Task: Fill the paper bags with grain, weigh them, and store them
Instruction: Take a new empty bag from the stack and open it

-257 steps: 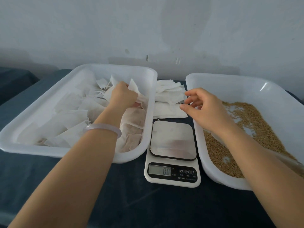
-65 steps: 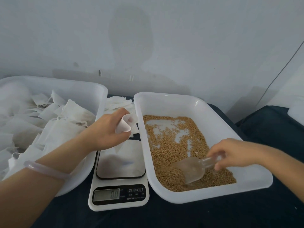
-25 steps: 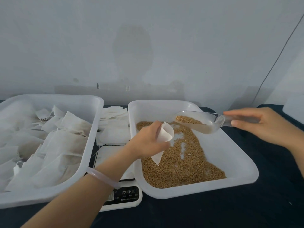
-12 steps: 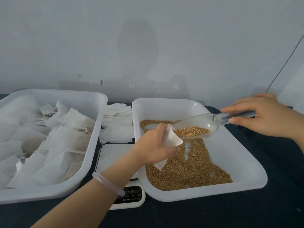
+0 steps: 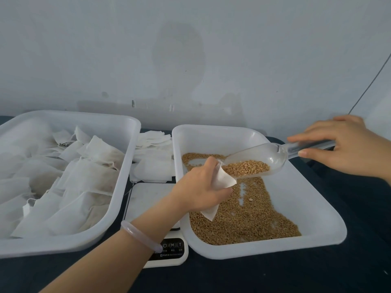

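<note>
My left hand [image 5: 198, 191] grips a small white paper bag [image 5: 222, 182] with its mouth held open, above the grain [image 5: 243, 216] in the right white tray [image 5: 317, 220]. My right hand [image 5: 347, 149] holds the handle of a clear plastic scoop [image 5: 264, 157] loaded with grain. The scoop's lip touches the bag's mouth and tilts toward it. A white digital scale [image 5: 152, 193] sits between the two trays, its plate bare, partly hidden by my left forearm.
The left white tray [image 5: 118, 197] holds several filled paper bags [image 5: 84, 182]. A pile of flat paper bags [image 5: 154, 157] lies behind the scale. The trays rest on a dark cloth [image 5: 275, 275] against a pale wall. A thin cable [image 5: 372, 79] runs down the wall at right.
The scoop has dropped and moved left until its lip meets the bag's mouth. My left hand has raised the bag slightly toward it. My right hand has lowered.
</note>
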`<move>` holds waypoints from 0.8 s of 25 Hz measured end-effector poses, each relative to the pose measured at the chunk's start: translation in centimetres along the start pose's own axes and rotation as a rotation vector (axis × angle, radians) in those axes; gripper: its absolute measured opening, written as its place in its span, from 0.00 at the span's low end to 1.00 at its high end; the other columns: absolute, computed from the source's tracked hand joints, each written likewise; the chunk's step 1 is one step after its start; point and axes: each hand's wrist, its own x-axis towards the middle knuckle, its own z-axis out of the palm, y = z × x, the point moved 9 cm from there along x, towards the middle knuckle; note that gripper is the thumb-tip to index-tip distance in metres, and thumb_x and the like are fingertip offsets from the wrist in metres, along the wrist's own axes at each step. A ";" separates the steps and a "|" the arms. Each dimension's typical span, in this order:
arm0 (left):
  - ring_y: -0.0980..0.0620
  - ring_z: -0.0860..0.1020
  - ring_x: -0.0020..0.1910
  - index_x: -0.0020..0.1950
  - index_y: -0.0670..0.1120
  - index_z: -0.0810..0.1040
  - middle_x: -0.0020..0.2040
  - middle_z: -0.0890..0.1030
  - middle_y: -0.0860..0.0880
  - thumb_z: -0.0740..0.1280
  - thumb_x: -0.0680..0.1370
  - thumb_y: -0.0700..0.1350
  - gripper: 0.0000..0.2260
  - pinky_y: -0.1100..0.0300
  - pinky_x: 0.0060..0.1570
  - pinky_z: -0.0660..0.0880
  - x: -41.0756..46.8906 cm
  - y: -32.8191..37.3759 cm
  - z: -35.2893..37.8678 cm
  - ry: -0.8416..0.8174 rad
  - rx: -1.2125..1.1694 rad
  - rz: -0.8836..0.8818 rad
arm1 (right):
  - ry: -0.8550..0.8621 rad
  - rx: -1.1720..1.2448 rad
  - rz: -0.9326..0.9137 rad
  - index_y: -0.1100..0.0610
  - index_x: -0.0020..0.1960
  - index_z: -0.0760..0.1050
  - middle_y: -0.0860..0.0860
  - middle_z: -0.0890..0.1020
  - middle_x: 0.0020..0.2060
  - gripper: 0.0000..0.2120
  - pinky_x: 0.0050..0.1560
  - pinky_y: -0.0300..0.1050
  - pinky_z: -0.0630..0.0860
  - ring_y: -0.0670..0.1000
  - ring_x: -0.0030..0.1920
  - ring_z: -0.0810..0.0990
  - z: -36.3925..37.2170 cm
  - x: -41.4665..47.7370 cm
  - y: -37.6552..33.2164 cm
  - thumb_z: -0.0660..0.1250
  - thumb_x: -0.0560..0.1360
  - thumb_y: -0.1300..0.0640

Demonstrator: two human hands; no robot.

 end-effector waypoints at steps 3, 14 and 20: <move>0.57 0.72 0.34 0.50 0.50 0.60 0.36 0.71 0.56 0.68 0.73 0.53 0.17 0.59 0.31 0.65 0.0 0.0 0.0 0.002 0.005 -0.006 | -0.025 -0.007 0.000 0.28 0.48 0.68 0.32 0.75 0.46 0.18 0.63 0.40 0.49 0.42 0.51 0.72 0.3 0.1 -0.2 0.68 0.71 0.51; 0.58 0.70 0.33 0.48 0.50 0.61 0.35 0.70 0.56 0.67 0.73 0.54 0.16 0.59 0.30 0.65 0.0 -0.2 0.2 0.004 0.020 0.004 | -0.024 0.002 0.000 0.27 0.49 0.68 0.31 0.75 0.46 0.18 0.65 0.48 0.55 0.43 0.49 0.73 0.1 0.0 -0.1 0.68 0.70 0.50; 0.59 0.71 0.33 0.48 0.51 0.61 0.36 0.70 0.57 0.67 0.73 0.55 0.16 0.59 0.31 0.65 -0.1 -0.3 0.3 -0.003 0.014 0.000 | -0.021 0.062 0.032 0.28 0.48 0.71 0.31 0.77 0.44 0.20 0.59 0.48 0.64 0.44 0.46 0.76 0.2 -0.3 0.2 0.71 0.70 0.53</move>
